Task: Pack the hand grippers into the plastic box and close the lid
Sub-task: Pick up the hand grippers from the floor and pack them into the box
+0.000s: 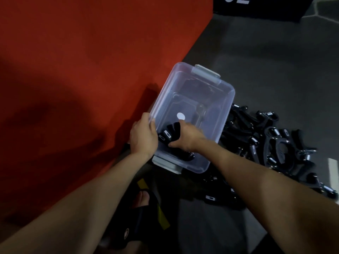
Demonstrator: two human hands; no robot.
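The left hand [144, 136] gripped the clear plastic box [216, 114] by its rim, steadying it, while the right hand [189, 137], fingers curled, lowered hand grippers [167, 134] inside; more lay piled [271, 142] just beside it.

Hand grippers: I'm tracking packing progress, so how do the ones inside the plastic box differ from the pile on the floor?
The hand grippers in the box are few, at the near end of the plastic box; the pile on the floor is many, spread out to its right. The right hand grips the boxed ones; nothing touches the pile. Both sets are black.
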